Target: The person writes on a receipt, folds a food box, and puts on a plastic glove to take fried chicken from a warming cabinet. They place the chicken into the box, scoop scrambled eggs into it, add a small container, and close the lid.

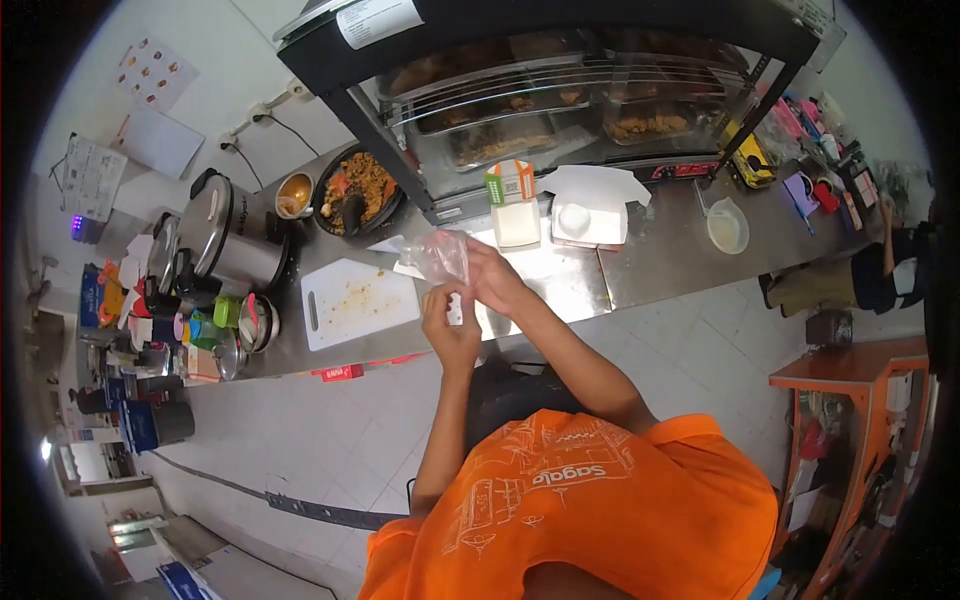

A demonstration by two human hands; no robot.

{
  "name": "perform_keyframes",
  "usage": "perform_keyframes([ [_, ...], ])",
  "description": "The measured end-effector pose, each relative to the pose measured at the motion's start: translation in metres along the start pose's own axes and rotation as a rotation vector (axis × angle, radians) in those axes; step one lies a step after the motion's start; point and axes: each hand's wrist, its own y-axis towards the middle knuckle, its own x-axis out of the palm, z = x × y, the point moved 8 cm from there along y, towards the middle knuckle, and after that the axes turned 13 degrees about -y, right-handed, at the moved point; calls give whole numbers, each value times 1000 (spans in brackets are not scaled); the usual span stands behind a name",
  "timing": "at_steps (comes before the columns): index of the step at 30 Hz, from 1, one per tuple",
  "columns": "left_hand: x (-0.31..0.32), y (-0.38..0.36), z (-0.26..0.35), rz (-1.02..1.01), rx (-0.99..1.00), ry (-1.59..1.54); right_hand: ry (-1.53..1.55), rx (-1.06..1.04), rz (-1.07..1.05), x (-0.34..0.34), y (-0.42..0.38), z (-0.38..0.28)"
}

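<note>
A clear plastic bag [437, 255] is bunched between my two hands above the front of the steel counter. My left hand [450, 325] pinches its lower end with the fingertips. My right hand [495, 279] grips the side of the bag with bent fingers, close above the left. Below and to the left lies a white cutting board [362, 305] dotted with brown crumbs. Just right of my hands, an opened paper food box [517, 222] with an orange and green lid rests on the counter. Beside it sits a white open box [603, 228] with a round white item [573, 221] in it.
A glass warming cabinet [440, 212] with trays of fried food stands behind. Left of it are a black pan [352, 190] of chopped food, a cup [295, 195] and a large pressure cooker [240, 235]. A strainer [727, 226] lies right. Another person [850, 280] is at far right.
</note>
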Motion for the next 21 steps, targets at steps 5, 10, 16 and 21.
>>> perform_keyframes([
  [5,3,7,15,-53,-16,30,-140,77,-139,7,13,9],
  [10,-1,15,19,-81,32,-41,-243,131,144,9,19,-9],
  [16,-4,22,-36,-119,-126,-179,-511,-34,-141,31,39,-13],
  [21,-12,23,-61,-153,-186,-263,-601,46,32,20,66,9],
])
